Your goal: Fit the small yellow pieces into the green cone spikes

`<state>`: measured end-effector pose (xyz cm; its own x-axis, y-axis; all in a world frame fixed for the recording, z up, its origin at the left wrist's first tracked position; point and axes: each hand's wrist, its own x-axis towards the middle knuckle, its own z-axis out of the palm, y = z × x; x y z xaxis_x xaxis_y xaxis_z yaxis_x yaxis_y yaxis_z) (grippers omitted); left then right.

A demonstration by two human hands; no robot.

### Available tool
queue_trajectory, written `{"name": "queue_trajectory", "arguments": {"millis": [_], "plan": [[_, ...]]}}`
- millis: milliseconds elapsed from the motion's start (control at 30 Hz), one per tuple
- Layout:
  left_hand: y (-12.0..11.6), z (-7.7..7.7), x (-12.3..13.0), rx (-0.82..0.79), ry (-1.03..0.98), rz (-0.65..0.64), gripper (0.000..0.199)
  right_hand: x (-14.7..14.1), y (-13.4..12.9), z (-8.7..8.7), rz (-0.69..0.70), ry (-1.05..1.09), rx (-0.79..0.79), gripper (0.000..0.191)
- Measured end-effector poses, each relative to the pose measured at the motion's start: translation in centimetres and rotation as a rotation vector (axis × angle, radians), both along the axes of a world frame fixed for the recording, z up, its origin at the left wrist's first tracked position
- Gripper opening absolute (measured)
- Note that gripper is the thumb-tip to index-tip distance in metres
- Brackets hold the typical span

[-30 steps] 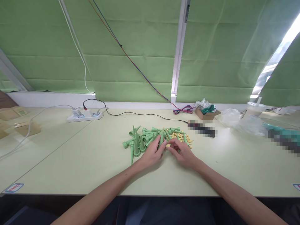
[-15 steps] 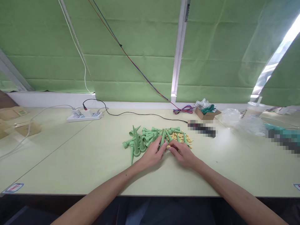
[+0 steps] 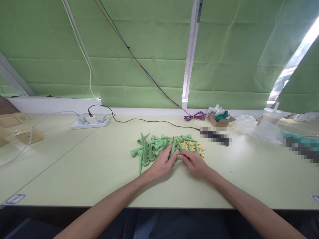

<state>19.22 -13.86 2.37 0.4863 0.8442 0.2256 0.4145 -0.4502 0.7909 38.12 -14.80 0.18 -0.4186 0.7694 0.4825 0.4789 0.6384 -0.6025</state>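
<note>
Along the near edge of the desk (image 3: 99,179), a sticker (image 3: 15,199) lies at the left. Farther in, about midway between near and far edges, my left hand (image 3: 163,162) grips a green cone (image 3: 172,148), tip up. My right hand (image 3: 195,162) pinches a small yellow piece (image 3: 178,156), mostly hidden by my fingertips, close to the cone's base. Other green cones (image 3: 145,154) stand and lie to the left and behind; yellow parts (image 3: 195,146) are heaped behind my right hand. By the far edge sit a power strip (image 3: 90,124) and a cardboard box (image 3: 220,123).
</note>
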Motion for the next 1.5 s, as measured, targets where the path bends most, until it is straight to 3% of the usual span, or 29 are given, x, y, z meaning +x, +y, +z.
{"name": "queue_trajectory", "arguments": {"millis": [267,600,1500], "plan": [[0.01,0.2,0.0,-0.078,-0.066,-0.034,0.031,-0.04,-0.22,0.01,0.008,0.072,-0.052,0.015],[0.1,0.13,-0.03,0.008,-0.006,0.004,0.031,0.04,-0.18,0.14,0.025,0.077,-0.013,0.011],[-0.14,0.29,0.1,-0.003,-0.038,-0.029,0.031,0.2,-0.16,0.13,0.069,-0.027,0.001,0.03]]}}
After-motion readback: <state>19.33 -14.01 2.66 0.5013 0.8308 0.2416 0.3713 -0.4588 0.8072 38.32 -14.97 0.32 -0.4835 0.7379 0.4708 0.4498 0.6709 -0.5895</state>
